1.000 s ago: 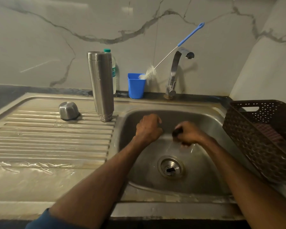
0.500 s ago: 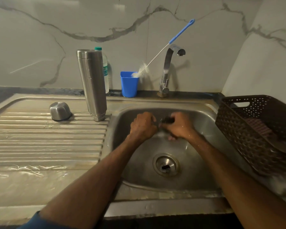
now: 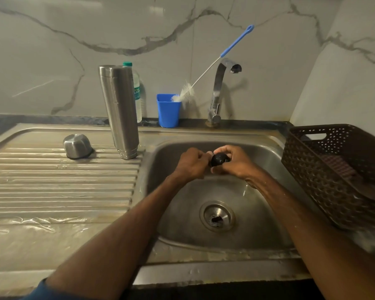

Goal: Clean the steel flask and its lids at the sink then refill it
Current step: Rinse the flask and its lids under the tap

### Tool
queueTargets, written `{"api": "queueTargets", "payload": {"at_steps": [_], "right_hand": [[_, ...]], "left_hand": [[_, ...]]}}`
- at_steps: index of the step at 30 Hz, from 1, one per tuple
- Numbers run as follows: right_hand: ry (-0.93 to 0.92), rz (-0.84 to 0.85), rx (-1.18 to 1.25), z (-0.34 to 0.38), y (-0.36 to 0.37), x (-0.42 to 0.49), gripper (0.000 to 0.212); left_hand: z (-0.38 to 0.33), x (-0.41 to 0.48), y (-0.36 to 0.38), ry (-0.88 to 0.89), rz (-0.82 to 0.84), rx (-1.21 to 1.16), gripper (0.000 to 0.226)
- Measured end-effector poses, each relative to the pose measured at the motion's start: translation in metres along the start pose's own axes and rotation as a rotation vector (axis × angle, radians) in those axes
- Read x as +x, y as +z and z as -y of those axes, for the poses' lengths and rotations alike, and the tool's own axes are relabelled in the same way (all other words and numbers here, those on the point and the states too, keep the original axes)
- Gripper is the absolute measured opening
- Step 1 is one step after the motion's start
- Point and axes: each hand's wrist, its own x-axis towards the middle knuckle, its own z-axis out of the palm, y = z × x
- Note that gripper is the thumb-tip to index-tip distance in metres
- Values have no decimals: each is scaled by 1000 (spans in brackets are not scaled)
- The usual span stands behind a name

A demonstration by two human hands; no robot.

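Both hands are over the sink basin [image 3: 266,156] at centre frame. The right hand [image 3: 236,164] has its fingers curled round the black inner lid [image 3: 219,159], and the left hand [image 3: 189,164], fingers bent in tight, pinches the lid's left edge. Left of the basin, the steel flask [image 3: 120,111] stands upright on the ribbed drainboard [image 3: 63,180], with the steel cap [image 3: 77,146] mouth-down further left. Behind it are a plastic water bottle [image 3: 137,92], a blue cup [image 3: 168,112] holding a bottle brush [image 3: 206,75], and the tap [image 3: 218,87]. A brown basket [image 3: 325,176] sits at the right edge.
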Motion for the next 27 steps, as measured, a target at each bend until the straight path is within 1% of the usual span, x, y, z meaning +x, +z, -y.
{"api": "queueTargets", "payload": {"at_steps": [3,5,8,9,10,11,12,14,15,16,18,19,20,22,23,24,26,27], "right_hand": [[-31,-27,-4,-2,5,2,68],[-63,-23,-34,0,6,3,62],[-46,85,-124,0,9,-3,44],[-26,101,-147,1,9,-3,41],[-24,84,-165,4,9,-6,39],[-53,13,-185,6,7,-6,37],[-112,-102,-196,10,6,-6,37],[-291,-357,-177,16,4,-4,44],[-354,-419,-199,16,5,-3,48],[-369,-417,-263,14,7,-3,51],[-222,-245,-404,7,12,-2,54],[-158,-183,-414,5,13,-2,54],[-164,-205,-400,7,12,-3,54],[-288,-375,-340,11,9,-1,52],[-304,-400,-336,12,8,0,50],[-262,-356,-357,12,8,-1,47],[-140,-190,-404,8,8,-5,45],[-152,-201,-404,8,7,-5,47]], "left_hand": [[0,1,-5,49,-58,-9,19],[1,2,-7,72,-94,-24,12],[4,3,-8,93,-106,-17,11],[6,4,-9,102,-99,-4,15],[7,5,-9,103,-88,7,20],[8,7,-10,100,-78,9,24],[9,9,-10,92,-75,-3,26],[11,11,-11,70,-82,-53,27],[12,13,-12,59,-98,-77,26],[13,14,-12,50,-121,-101,23],[16,15,-12,35,-149,-130,18],[17,15,-12,28,-152,-125,17],[17,17,-11,28,-147,-108,17],[20,19,-11,33,-141,-94,17],[20,20,-11,33,-147,-96,16],[21,20,-11,32,-149,-96,16],[21,21,-11,31,-145,-82,14],[22,22,-11,34,-141,-73,13]]}}
